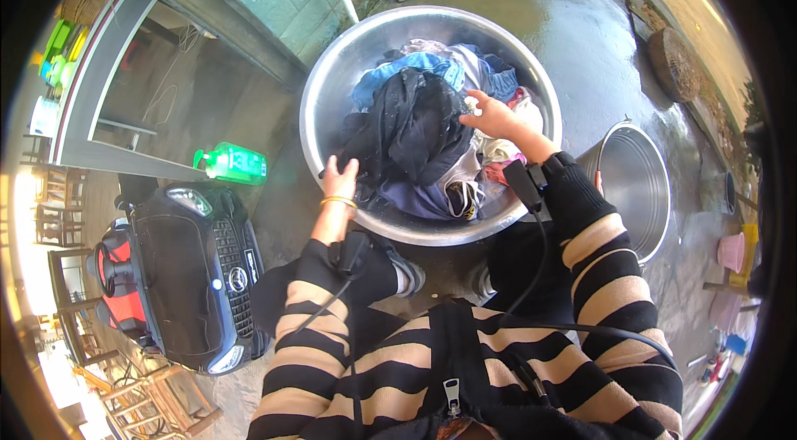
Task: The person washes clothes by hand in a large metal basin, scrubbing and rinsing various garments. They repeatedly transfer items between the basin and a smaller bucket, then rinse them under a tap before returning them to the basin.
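Note:
In front of me a wide metal basin (324,76) holds a heap of wet laundry. A black garment (414,122) lies on top, with blue denim (411,66) behind it and a greyish-purple cloth (414,200) at the near side. My left hand (339,188) is at the basin's near left rim, against the black garment's edge; whether its fingers grip the cloth is unclear. Over the right of the heap, my right hand (498,119) has thumb and forefinger apart, with a white patch, perhaps suds, between them. Pale and pink clothes (498,157) lie below that hand.
A metal bucket (635,191) stands right of the basin on wet concrete (579,41). To the left are a green pump bottle (233,163) and a black toy ride-on car (193,272). Wooden chairs (149,399) sit at lower left. Cables run along both my forearms.

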`<state>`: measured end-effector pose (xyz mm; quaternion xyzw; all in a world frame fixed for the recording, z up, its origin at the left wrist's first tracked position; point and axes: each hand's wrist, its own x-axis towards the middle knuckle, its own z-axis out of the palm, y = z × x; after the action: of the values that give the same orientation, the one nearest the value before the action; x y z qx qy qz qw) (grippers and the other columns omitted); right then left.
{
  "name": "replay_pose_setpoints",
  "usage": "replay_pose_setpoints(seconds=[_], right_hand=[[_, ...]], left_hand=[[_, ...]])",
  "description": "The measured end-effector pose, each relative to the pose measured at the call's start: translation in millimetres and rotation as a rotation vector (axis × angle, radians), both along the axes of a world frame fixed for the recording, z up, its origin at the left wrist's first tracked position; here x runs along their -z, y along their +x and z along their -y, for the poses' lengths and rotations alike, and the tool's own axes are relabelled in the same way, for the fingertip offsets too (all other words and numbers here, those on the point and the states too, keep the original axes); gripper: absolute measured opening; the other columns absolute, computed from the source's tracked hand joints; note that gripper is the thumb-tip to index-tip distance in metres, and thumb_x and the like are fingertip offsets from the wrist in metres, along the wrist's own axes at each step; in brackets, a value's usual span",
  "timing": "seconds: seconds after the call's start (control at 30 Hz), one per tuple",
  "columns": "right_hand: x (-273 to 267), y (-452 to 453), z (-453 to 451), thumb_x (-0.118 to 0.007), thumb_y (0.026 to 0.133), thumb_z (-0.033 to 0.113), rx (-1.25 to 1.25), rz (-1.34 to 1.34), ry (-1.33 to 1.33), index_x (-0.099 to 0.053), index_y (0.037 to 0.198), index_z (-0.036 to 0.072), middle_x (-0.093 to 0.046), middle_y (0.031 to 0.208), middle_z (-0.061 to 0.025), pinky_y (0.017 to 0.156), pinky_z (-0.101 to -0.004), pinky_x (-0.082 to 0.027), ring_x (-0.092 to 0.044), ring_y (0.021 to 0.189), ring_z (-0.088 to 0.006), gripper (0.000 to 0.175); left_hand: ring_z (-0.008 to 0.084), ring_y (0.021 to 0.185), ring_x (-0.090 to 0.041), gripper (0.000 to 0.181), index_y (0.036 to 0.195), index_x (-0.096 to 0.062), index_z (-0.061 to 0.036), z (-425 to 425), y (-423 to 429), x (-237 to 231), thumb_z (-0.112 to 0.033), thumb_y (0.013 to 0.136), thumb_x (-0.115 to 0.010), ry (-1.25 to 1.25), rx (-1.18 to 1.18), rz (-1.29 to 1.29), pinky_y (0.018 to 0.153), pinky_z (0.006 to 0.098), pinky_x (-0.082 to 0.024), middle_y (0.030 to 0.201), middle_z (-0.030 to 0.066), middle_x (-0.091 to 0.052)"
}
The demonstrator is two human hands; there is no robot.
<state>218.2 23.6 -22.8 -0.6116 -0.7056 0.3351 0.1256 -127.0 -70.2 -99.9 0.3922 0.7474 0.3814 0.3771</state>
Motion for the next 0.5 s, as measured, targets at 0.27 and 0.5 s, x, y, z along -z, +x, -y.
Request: replay_pose_setpoints(seconds=[0.27,0.5], right_hand=[[39.5,-112.7,39.3,-0.065,0.070,0.028,0.132,-0.299,-0.002,-0.047,0.124,0.003,-0.057,0.113,-0.0221,0.088,-0.0399,-0.045,-0.056,0.104,-0.0354,0.062],[40.5,-143.1,126.7,-0.057,0.075,0.016,-0.657,0.048,-0.277,-0.057,0.118,0.027,-0.060,0.113,-0.0088,0.092,-0.0423,-0.040,-0.055,0.108,-0.0250,0.045]], left_hand=[[0.0332,0.132,-0.021,0.089,0.143,-0.016,-0.0214,30.0,56.4,-24.5,-0.063,0.075,-0.058,-0.290,-0.318,0.698,0.097,0.0588,-0.027,0.147,0.0101,-0.019],[0.0277,0.102,-0.058,0.050,0.121,-0.051,-0.0068,37.2,32.7,6.8,-0.045,0.090,-0.047,-0.239,-0.220,1.298,0.088,0.0422,-0.047,0.111,0.0102,-0.059]])
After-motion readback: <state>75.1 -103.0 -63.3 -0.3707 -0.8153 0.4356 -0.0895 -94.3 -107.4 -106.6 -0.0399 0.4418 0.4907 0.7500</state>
